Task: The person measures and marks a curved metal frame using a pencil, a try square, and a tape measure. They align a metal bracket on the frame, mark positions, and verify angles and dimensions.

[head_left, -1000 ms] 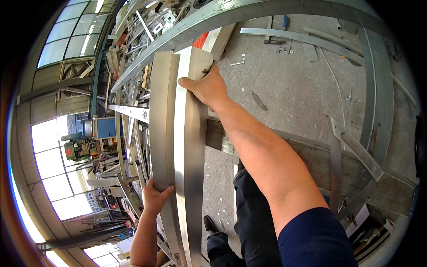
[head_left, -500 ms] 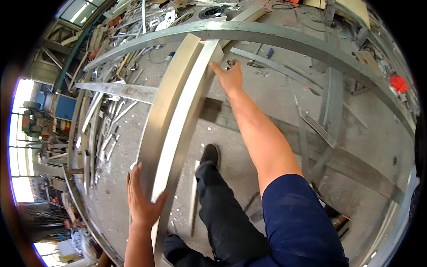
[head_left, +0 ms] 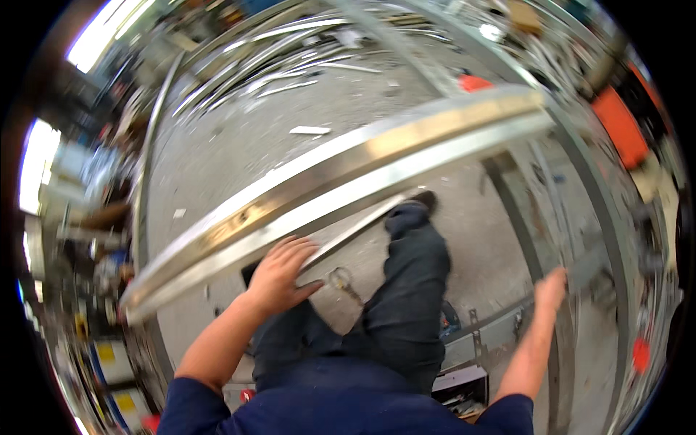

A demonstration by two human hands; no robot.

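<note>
Two long metal profiles lie side by side, slanting from lower left to upper right. The far profile point(head_left: 312, 185) has a brassy sheen, and the near one point(head_left: 348, 198) is bright silver. My left hand point(head_left: 279, 272) is by the near profile's close edge, fingers stretched and thumb apart; whether it touches the metal is unclear. Off to the right, my right hand point(head_left: 551, 290) is raised beside the grey steel frame point(head_left: 598, 196), away from the profiles. Motion smears its fingers, and no held thing can be made out.
Loose metal strips point(head_left: 283, 54) are heaped at the far side. An orange case point(head_left: 620, 127) stands at the right. Near my legs are an open box of parts point(head_left: 460, 388) and a slotted metal bar point(head_left: 478, 341). A steel rail point(head_left: 148, 152) runs along the left.
The view has turned, so the profiles now slant across it instead of running away from me. My right hand has left their far end and moved to the right. My left hand stays near them.
</note>
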